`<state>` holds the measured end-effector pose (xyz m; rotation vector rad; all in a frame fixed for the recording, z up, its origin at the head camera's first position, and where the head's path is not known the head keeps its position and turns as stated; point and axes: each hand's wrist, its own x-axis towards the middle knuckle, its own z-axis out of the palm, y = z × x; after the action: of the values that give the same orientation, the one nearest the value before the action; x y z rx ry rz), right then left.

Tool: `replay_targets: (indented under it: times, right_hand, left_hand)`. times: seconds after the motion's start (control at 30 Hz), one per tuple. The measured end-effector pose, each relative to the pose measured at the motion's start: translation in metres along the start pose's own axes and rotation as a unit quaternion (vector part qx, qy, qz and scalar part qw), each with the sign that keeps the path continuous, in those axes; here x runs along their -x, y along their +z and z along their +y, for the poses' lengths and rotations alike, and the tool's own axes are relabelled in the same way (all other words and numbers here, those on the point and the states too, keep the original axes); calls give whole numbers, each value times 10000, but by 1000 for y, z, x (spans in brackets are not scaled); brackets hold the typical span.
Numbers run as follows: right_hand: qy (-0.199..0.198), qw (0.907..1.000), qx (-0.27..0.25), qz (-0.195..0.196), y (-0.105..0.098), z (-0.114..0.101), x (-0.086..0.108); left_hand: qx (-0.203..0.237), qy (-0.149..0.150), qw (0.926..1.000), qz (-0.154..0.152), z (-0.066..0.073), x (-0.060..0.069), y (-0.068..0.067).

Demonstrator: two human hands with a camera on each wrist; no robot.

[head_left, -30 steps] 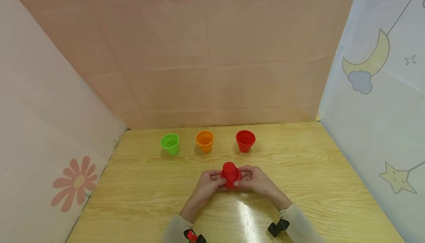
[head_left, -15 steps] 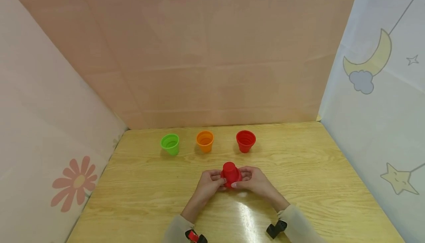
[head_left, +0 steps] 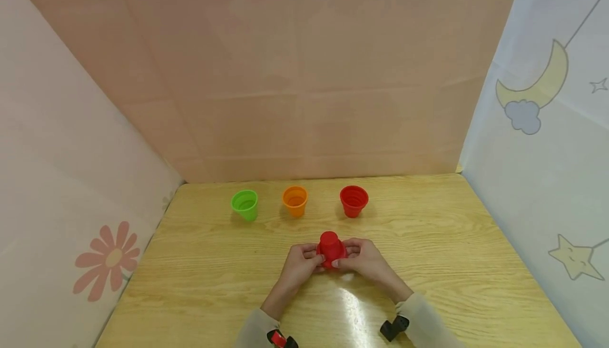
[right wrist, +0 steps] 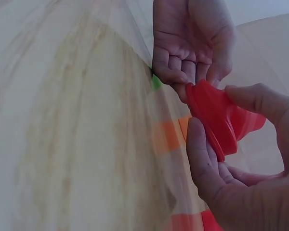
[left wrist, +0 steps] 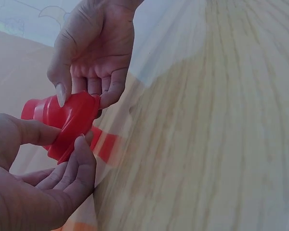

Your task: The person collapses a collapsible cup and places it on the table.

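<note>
A red collapsible cup (head_left: 330,247) is held bottom up between both hands, its narrow base pointing up and its wide rim low. My left hand (head_left: 298,264) pinches the left side, thumb on the outer wall and fingers under the rim. On the other side my right hand (head_left: 365,259) pinches the rim the same way. In the left wrist view the cup (left wrist: 67,120) looks partly folded, its wall bulging unevenly near the rim. The right wrist view shows the thumb pressing the wall of the cup (right wrist: 221,113).
Behind the hands, a green cup (head_left: 245,205), an orange cup (head_left: 295,201) and a second red cup (head_left: 353,201) stand upright in a row on the wooden table (head_left: 204,284). A tan sheet (head_left: 304,73) rises behind the table's back edge, with printed walls at both sides.
The right thumb has shifted slightly left along the cup's wall. Both hands keep their grip, and the cup stays in nearly the same place.
</note>
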<state>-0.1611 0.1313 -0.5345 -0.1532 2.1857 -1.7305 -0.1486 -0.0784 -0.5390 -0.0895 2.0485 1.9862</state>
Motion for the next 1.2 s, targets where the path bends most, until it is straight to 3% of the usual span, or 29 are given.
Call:
replay_targets:
  times: [0.17,0.43,0.57,0.7,1.2]
  right_hand:
    - [-40,10000,-29,40,0,-1,0]
    - [7,9960,-426,-790,-15,3,0]
    - [105,9922,-803,-946,-19,3,1]
    - [217,9912,-1004,-834,-18,2,1]
    - [298,9954,-835,-367,-6,-3,0]
  left_hand:
    - [91,105,9999,-72,0,1,0]
    - [-28,-147,9999,15,3,2,-4]
    - [-69,-268,9996,48,2,2,-5]
    - [-80,-240,9997,27,3,3,-6]
    - [-319,-56,9994,88,1,3,-4]
